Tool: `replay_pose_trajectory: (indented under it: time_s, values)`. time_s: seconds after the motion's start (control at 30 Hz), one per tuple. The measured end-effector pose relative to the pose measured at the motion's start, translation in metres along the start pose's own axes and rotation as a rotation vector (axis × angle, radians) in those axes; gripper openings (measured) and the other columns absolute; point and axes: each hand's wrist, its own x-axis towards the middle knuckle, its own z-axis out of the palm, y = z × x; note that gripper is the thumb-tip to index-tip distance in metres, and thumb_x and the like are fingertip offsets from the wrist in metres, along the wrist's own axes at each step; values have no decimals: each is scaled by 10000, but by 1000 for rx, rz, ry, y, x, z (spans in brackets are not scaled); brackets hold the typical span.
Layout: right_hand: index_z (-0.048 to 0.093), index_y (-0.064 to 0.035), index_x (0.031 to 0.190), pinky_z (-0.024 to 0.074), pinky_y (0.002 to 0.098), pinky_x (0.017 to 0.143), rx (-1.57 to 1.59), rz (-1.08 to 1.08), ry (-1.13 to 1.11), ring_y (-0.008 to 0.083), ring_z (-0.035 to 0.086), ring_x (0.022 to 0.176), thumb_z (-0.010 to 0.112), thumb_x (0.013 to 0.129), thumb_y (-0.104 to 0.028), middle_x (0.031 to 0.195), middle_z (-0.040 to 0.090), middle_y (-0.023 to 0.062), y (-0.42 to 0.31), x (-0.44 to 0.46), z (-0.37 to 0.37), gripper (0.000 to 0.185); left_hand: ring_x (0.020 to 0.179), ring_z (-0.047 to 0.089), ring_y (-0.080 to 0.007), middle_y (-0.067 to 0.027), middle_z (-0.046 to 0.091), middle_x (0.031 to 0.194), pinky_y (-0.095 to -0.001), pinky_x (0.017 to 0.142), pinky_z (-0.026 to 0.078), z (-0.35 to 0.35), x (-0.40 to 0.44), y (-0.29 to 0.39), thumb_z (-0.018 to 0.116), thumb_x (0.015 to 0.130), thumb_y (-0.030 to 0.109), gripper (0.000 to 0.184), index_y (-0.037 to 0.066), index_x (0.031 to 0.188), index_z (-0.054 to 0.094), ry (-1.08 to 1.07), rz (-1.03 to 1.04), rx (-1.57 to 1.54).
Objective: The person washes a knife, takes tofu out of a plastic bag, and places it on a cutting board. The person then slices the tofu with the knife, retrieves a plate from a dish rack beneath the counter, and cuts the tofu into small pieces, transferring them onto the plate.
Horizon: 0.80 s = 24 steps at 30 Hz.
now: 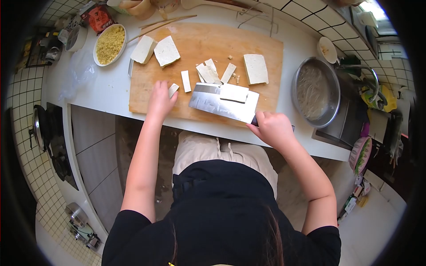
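Observation:
My right hand (273, 127) is wrapped round the dark handle of a cleaver (205, 100), its broad blade lying flat over the near side of the cutting board (204, 40). On the blade rests a white tofu slab (234, 93). With its fingertips, my left hand (160, 99) grips a small tofu piece (173, 90) at the board's near left. Between the hands stands a narrow tofu strip (186, 81), beside broken tofu pieces (208, 72) and another strip (228, 73). Larger tofu blocks (167, 51) sit at the board's far left, and one block (255, 69) at its right.
Left of the board is a white dish (110, 44) of yellow crumbly food, near a clear plastic bag (80, 77) and chopsticks (162, 22). On the right, a metal basin (316, 94) holds pale strands in liquid, with a faucet (377, 82) beyond. A small bowl (327, 49) stands behind it.

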Motion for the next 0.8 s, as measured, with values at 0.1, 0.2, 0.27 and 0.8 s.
replay_pose_trajectory:
  time_s: [0.1, 0.2, 0.27, 0.8]
  values:
    - [554, -72, 762, 486, 363, 507, -29, -22, 15, 253, 616, 547, 694, 836, -405, 626, 603, 76, -1, -1, -3, 368, 1070, 555, -329, -159, 587, 1128, -419, 918, 471, -45, 10, 61, 751, 786, 242, 453, 34, 1152, 583, 80, 224, -88]
    - [542, -76, 764, 487, 356, 518, -15, -75, 36, 245, 618, 567, 708, 818, -407, 633, 598, 68, -3, 1, -11, 374, 1135, 524, -334, -143, 557, 1203, -421, 976, 441, -54, 10, 111, 777, 750, 199, 489, 62, 1175, 577, -84, 526, -305]
    - [533, -80, 764, 487, 352, 527, -29, -119, 52, 238, 614, 575, 718, 804, -403, 634, 589, 61, -5, 2, -14, 375, 1147, 516, -331, -135, 546, 1212, -419, 976, 443, -44, 10, 126, 784, 734, 196, 503, 67, 1170, 568, -160, 614, -358]
    - [528, -100, 746, 483, 325, 541, -47, -194, 19, 192, 623, 570, 725, 780, -409, 623, 588, 21, -7, -7, -14, 368, 1005, 548, -337, -147, 562, 1039, -406, 895, 472, -26, 3, 132, 721, 685, 146, 432, 23, 1054, 533, -208, 663, -338]
